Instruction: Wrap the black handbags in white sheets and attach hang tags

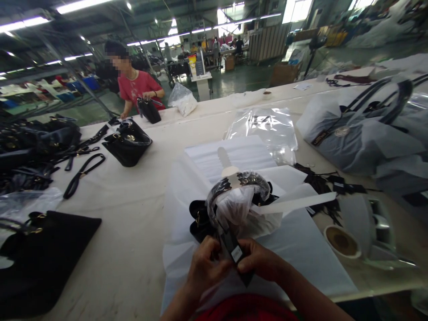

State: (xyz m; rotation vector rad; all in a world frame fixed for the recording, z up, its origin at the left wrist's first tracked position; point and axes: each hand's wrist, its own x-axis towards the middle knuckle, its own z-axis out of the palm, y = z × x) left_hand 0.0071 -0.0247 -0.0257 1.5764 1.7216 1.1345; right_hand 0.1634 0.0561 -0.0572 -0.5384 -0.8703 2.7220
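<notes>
A black handbag (198, 223) sits in front of me on white wrapping paper (309, 249). Clear film covers its curved handle (259, 179), and crumpled white tissue (238, 205) bulges beneath the handle. My right hand (262, 262) pinches a black hang tag (230, 243) with a small white label, thumb on its face. Close beside the tag, my left hand (207, 261) has its fingers closed near the bag's front; whatever lies between them is hidden. A pale paper strip (301, 203) sticks out to the right of the bag.
Clear plastic bags (264, 127) lie beyond the paper. To the right are a tape dispenser (381, 232), a tape roll (343, 241), black tags (344, 185) and a wrapped handbag (344, 133). Leftward stand black bags (129, 142) (50, 258); a co-worker (138, 87) handles another.
</notes>
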